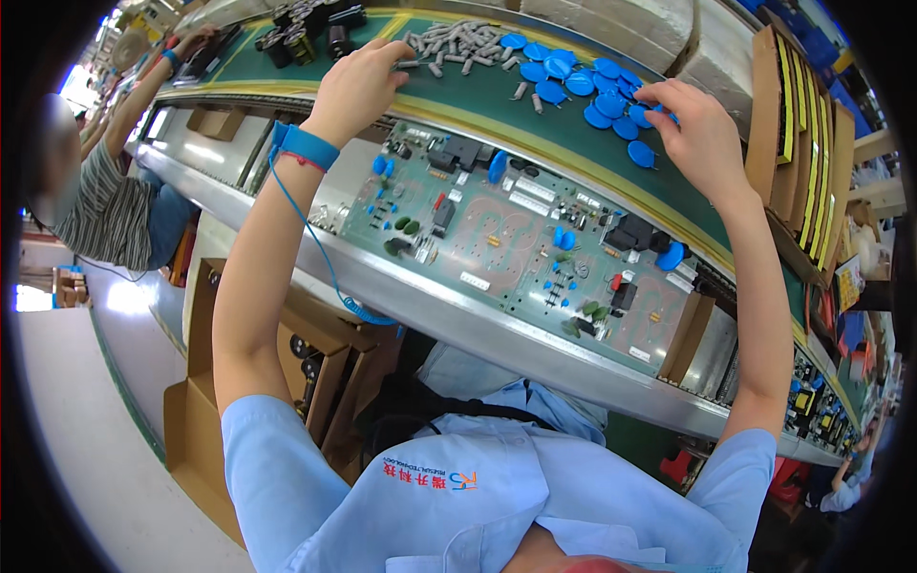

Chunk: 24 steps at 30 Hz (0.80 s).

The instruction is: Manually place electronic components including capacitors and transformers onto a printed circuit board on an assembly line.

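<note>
My left hand (358, 88) reaches over the green strip behind the rail, wearing a blue wrist strap (308, 146) with a coiled cord. Its thumb and fingers are pinched on a small grey cylindrical component (408, 64) at the edge of a heap of similar grey components (463, 40). My right hand (699, 138) bends over the right side of a pile of blue disc components (608, 103). Its thumb and forefinger close on one blue disc, partly hidden by the fingers. Below both hands lies a green circuit board (516, 250), populated with several parts.
A metal rail (430, 298) runs along the near side. Black cylindrical components (298, 43) stand at the back left. At right are cardboard dividers (798, 153) with yellow-edged strips. An open cardboard box (196, 411) sits low at left. Another person (115, 210) works further left.
</note>
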Each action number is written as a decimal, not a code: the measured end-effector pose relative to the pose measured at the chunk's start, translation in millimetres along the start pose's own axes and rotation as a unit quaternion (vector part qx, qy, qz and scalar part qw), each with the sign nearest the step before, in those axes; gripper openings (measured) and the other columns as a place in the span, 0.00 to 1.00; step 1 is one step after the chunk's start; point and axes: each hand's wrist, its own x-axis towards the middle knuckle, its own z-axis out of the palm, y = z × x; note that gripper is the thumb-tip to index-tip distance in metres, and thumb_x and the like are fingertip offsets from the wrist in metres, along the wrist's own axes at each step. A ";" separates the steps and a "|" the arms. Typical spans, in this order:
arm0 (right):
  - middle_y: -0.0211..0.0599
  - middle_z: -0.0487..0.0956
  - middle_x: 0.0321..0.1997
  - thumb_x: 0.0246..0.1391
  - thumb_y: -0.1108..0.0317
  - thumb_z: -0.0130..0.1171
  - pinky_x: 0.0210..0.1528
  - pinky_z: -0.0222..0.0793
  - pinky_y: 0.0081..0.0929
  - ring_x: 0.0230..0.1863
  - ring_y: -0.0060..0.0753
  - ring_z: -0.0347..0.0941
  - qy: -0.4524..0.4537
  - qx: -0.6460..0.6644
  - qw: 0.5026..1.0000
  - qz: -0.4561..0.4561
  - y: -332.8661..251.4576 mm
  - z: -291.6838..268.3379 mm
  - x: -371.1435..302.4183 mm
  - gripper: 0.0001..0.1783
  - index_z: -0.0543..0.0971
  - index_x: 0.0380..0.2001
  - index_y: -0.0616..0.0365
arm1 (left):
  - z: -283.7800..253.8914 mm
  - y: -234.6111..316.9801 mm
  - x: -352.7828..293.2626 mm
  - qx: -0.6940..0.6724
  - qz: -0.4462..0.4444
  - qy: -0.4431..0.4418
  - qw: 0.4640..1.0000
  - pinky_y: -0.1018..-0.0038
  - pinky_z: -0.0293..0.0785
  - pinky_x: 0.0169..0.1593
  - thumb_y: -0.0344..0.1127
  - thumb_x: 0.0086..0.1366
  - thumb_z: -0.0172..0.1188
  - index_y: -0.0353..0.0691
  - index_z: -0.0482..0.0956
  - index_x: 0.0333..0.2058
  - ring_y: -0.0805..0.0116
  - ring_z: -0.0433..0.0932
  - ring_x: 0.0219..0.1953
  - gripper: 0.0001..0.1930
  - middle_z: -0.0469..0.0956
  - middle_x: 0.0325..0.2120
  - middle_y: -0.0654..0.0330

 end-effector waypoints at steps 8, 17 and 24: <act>0.31 0.80 0.42 0.51 0.76 0.57 0.44 0.73 0.37 0.45 0.40 0.76 0.006 0.048 0.993 -0.108 -6.3 38.1 20.1 0.16 0.80 0.44 0.48 | 32.4 -18.1 37.1 -0.166 0.067 -0.065 0.982 0.63 0.75 0.45 0.40 0.63 0.62 0.44 0.80 0.41 0.49 0.79 0.40 0.10 0.79 0.38 0.51; 0.35 0.78 0.30 0.48 0.72 0.59 0.35 0.73 0.35 0.34 0.42 0.77 -0.035 0.005 0.955 -0.294 -25.6 69.4 57.1 0.05 0.77 0.30 0.57 | 15.1 8.7 30.4 -0.082 0.012 -0.071 0.994 0.58 0.71 0.40 0.35 0.66 0.58 0.35 0.73 0.37 0.44 0.75 0.37 0.09 0.76 0.31 0.45; 0.38 0.81 0.29 0.49 0.76 0.63 0.33 0.71 0.29 0.29 0.37 0.78 -0.055 0.344 0.932 0.100 -97.8 5.3 -24.8 0.14 0.81 0.42 0.55 | 19.3 12.0 27.0 -0.220 -0.101 -0.010 0.970 0.69 0.69 0.32 0.28 0.65 0.58 0.34 0.69 0.33 0.64 0.72 0.25 0.06 0.71 0.22 0.54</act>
